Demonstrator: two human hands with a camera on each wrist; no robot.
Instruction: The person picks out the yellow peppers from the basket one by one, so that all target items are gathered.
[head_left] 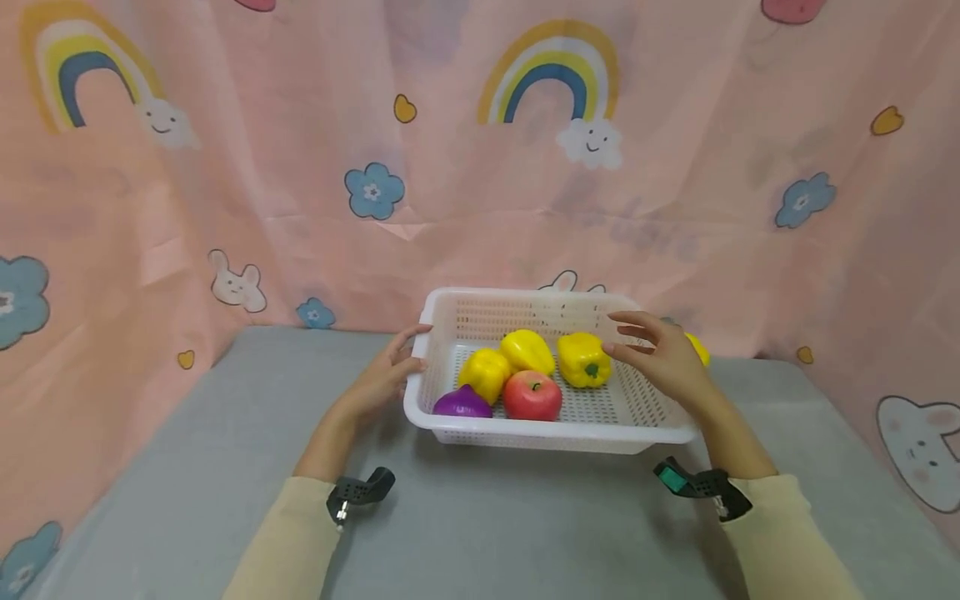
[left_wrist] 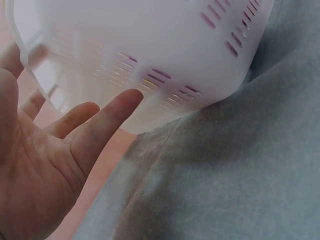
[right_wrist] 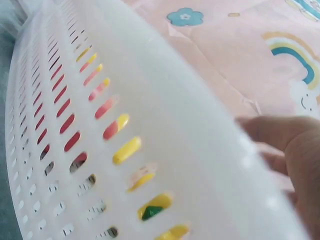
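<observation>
A white perforated plastic basket (head_left: 536, 435) stands on the table and holds several play fruits and vegetables. In it lie a purple onion (head_left: 462, 403), a red apple (head_left: 532, 396), a yellow bell pepper (head_left: 583, 360) with a green stem, and two more yellow pieces. At the basket's left end, my left hand (head_left: 378, 375) touches the rim with its fingertips; the left wrist view shows its fingers extended along the outer wall. My right hand (head_left: 667, 358) reaches over the right end, fingers loosely bent, fingertips close beside the yellow pepper. In the right wrist view the basket wall partly covers this hand.
Behind the right hand, a yellow object (head_left: 699, 348) shows partly, outside the basket. A grey cloth covers the table (head_left: 510, 517). A pink patterned curtain (head_left: 450, 250) hangs right behind it. Both wrists carry black straps.
</observation>
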